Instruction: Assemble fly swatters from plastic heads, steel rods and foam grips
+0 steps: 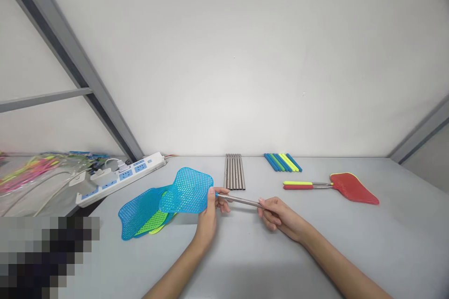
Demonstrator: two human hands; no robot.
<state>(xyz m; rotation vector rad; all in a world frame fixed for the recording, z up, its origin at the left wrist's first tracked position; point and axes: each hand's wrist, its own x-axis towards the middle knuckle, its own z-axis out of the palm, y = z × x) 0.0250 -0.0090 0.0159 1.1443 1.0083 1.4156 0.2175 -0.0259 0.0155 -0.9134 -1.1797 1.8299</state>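
Note:
A blue perforated fly swatter head [192, 190] is pinched at its neck by my left hand [210, 210], thumb on the near side. From that neck a metal tube [243, 201] runs to the right, joined or lined up with the head; the joint is partly behind my fingers. My right hand [278, 217] grips the tube's far end between thumb and fingers. Below and left of the held head lies an overlapping pile of swatter heads [140, 212] in blue, green and yellow. Both hands are raised a little over the table.
Several metal tubes [235, 173] lie side by side near the wall. Coloured handle grips [283, 162] are lined up right of them. Red and yellow fly swatters [352, 188] with handles lie stacked at right. A power strip [122, 177] with plugs and bagged items [31, 170] occupy the left.

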